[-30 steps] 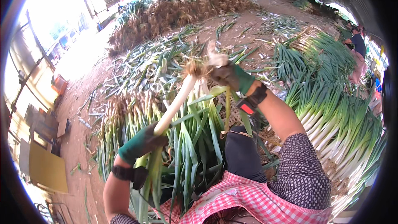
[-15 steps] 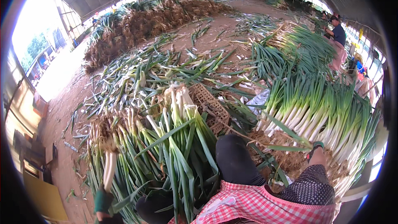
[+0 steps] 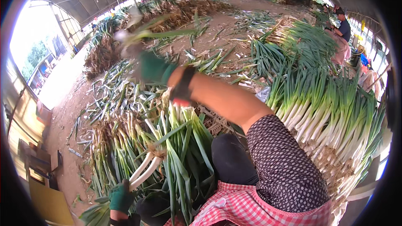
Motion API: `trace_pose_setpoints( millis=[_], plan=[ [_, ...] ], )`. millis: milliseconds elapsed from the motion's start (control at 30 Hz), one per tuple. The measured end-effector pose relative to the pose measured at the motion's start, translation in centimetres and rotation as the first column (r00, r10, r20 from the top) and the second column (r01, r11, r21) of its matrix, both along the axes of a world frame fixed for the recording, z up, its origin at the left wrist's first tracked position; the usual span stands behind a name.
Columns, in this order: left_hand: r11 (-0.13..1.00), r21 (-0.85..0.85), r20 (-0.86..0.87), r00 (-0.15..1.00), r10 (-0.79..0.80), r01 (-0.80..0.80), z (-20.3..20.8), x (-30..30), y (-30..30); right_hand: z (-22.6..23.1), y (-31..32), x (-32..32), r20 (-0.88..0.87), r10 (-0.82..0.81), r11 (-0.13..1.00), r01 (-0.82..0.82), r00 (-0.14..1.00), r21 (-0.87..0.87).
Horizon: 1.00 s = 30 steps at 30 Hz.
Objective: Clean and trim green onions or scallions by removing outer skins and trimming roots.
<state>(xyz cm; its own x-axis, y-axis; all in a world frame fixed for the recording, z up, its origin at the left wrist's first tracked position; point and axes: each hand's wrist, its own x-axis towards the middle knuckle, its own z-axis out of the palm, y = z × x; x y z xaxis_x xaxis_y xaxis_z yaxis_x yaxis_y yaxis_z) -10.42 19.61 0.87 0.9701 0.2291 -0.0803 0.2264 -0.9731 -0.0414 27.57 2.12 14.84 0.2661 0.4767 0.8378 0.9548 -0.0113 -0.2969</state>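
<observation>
My left hand [image 3: 121,196], in a dark green glove, is closed around two green onions [image 3: 144,170] at the lower left. Their white shafts point up and to the right, with roots at the upper tips. My right arm stretches across to the far left. The green-gloved right hand [image 3: 153,69] is smeared by motion, so its fingers cannot be made out. Just beyond it are blurred loose leaves [image 3: 167,33]; whether it still grips them is unclear. Under the right arm, a bunch of peeled green onions [image 3: 184,129] leans beside several untrimmed ones [image 3: 115,142].
Cleaned green onions [image 3: 318,104] lie in a long row at my right, with another pile [image 3: 299,42] behind. Stripped leaves [image 3: 113,92] litter the ground ahead. A brown plastic crate [image 3: 213,121] stands by my knee. Someone [image 3: 341,27] sits at the far right.
My right hand has swung from the lower right, where it held a leaf, up to the far left. My left hand has shifted slightly right with the green onions, which now tilt.
</observation>
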Motion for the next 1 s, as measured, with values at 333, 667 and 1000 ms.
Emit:
trace_pose_setpoints(
  millis=[333,667,1000],
  plan=[
    [0.882,0.269,0.118,0.895,-0.429,0.387,6.6,8.2,-10.1,-12.9,-10.2,-15.6,-0.440,0.115,0.555,-0.425,0.891,-0.715],
    [0.699,0.476,0.601,0.383,-0.701,0.533,13.5,22.1,-22.5,-7.6,-35.4,-11.7,-0.452,-0.536,0.842,0.412,0.713,-0.347],
    [0.983,-0.149,0.148,0.985,-0.088,0.110,-9.7,21.1,-8.1,-15.6,-72.4,-19.5,-0.342,-0.841,-0.305,0.889,-0.419,-0.342]
  ],
)
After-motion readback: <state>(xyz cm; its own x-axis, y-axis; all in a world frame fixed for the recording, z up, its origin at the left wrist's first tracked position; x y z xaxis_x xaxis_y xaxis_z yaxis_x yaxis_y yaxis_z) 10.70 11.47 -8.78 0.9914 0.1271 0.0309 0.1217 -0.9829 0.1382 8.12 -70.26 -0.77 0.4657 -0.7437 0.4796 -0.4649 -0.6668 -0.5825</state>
